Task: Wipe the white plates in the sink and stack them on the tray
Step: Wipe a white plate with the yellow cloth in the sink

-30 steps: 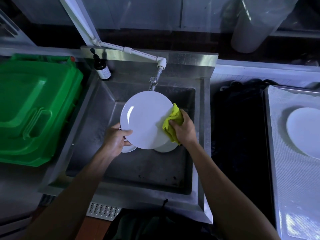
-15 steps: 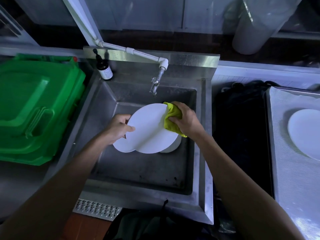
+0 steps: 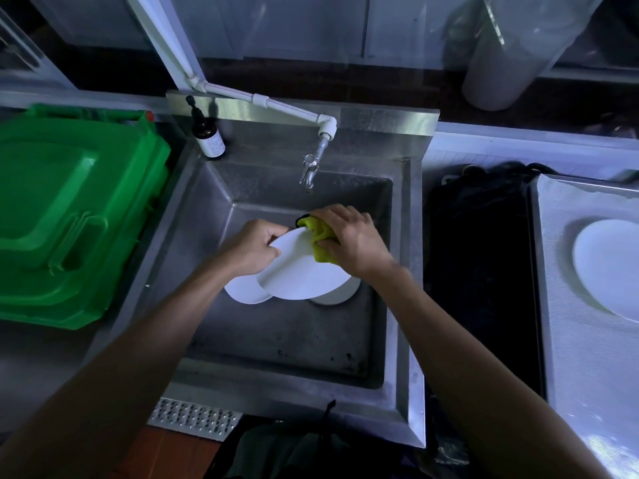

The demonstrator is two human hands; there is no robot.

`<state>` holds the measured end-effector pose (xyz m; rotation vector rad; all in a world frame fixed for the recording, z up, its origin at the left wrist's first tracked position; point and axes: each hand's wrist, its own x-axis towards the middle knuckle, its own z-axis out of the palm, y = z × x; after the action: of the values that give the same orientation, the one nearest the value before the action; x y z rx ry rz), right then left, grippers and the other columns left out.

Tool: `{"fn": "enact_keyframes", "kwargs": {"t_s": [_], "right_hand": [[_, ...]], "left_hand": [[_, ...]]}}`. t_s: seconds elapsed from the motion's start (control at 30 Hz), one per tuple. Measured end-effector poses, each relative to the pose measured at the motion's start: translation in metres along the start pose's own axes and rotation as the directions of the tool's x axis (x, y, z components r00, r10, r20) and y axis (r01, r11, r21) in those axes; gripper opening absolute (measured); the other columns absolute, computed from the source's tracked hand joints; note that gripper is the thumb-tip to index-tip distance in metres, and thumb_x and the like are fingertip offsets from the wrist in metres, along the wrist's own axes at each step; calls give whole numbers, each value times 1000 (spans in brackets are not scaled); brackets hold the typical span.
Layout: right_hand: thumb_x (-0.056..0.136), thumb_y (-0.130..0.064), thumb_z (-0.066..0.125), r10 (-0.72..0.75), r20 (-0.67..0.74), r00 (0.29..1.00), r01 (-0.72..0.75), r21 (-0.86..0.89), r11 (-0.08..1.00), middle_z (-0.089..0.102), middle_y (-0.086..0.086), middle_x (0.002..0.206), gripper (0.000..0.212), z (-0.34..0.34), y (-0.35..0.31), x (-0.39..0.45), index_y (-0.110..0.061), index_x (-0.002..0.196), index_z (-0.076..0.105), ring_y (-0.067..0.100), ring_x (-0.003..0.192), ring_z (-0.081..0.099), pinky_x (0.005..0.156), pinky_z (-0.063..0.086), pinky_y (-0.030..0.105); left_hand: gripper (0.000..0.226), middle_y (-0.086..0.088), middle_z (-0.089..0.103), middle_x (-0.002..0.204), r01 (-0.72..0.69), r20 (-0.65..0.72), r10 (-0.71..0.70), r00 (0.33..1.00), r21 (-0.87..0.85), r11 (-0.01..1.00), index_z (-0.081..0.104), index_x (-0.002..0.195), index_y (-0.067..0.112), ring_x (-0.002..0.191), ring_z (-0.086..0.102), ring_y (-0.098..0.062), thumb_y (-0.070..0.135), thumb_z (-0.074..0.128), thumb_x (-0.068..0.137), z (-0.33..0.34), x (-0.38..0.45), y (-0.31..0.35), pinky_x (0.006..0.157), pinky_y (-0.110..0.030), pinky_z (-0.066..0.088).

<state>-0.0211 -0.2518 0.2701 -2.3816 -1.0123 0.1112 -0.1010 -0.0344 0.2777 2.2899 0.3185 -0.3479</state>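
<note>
Hands first. The left hand grips the far left edge of a white plate, fingers curled round the rim, so the plate stays steady and tipped up off the ones below. The right hand squeezes a yellow cloth and presses it on the top edge of that plate, which looks like rubbing it clean. Neither hand is loose; both are holding tight.

Under the held plate lie more white plates. One plate peeks out on the left, and another plate peeks out on the right. They all sit low in the metal sink, just in front of the tap.

On the right, well apart from the sink, is the tray. One clean plate already lies there. I think the held plate goes on top of it once wiped.

A brown bottle stands at the sink's back corner. A green bin lid lies to the left.
</note>
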Motion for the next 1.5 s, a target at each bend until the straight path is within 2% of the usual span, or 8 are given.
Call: {"fn": "enact_keyframes", "kwargs": {"t_s": [0.33,0.43,0.53,0.6,0.73,1.07,1.33,1.5], "right_hand": [[79,-18,63,26,-150,988,-39,-87,995,63,6,115,42,11,4,-21,-17,122,63,35,100,57,84,46,49],[75,-9,66,38,-237,971,-57,-71,996,64,6,116,47,11,8,-23,-15,122,64,35,97,57,81,46,47],[75,-6,63,32,-352,935,-55,-56,997,63,6,117,47,10,11,-27,-15,121,62,34,95,56,79,44,45],[77,-8,61,-3,-410,912,-27,-68,997,62,6,117,45,12,10,-28,-16,121,60,33,94,56,77,42,44],[78,-7,60,-64,-438,896,22,-101,995,61,7,118,45,21,3,-31,-16,122,60,32,92,54,77,40,43],[84,-6,67,-92,-376,922,63,-90,994,54,5,132,54,41,9,-52,-16,135,53,30,103,53,87,41,45],[86,-17,57,-73,-160,984,84,58,995,49,9,145,60,42,1,-67,-13,145,48,28,118,48,102,41,42],[87,-24,49,146,-47,988,-114,406,907,49,-3,138,54,39,-26,-62,-24,140,40,13,122,42,104,37,28]], "left_hand": [[16,-17,57,74,16,-199,-12,980,15,1000,65,79,14,69,41,-18,8,51,84,26,-9,-5,60,-32,31],[19,-10,74,86,33,-393,-148,908,-284,958,74,96,17,71,62,-11,8,59,92,38,-26,-12,66,-30,46],[21,-20,74,111,179,-134,-607,783,-887,426,69,107,8,94,74,-34,26,62,99,49,-42,-18,72,-38,60],[49,-24,73,112,306,197,-536,821,-945,120,62,113,-2,96,73,-43,46,56,100,52,-46,-16,70,-46,63],[65,-28,69,117,269,276,-427,861,-960,-78,52,116,-7,97,72,-46,55,55,98,43,-30,6,69,-53,63],[16,-29,74,93,141,237,-469,851,-963,-231,59,106,-7,79,76,-40,7,52,102,37,-21,19,56,-43,61],[13,-22,66,109,148,170,-518,838,-985,-84,57,113,-3,96,69,-33,0,51,101,39,-21,7,56,-45,62],[27,-22,67,113,154,123,-520,845,-988,16,56,127,-4,100,68,-34,2,52,101,48,-31,9,73,-47,61]]}}
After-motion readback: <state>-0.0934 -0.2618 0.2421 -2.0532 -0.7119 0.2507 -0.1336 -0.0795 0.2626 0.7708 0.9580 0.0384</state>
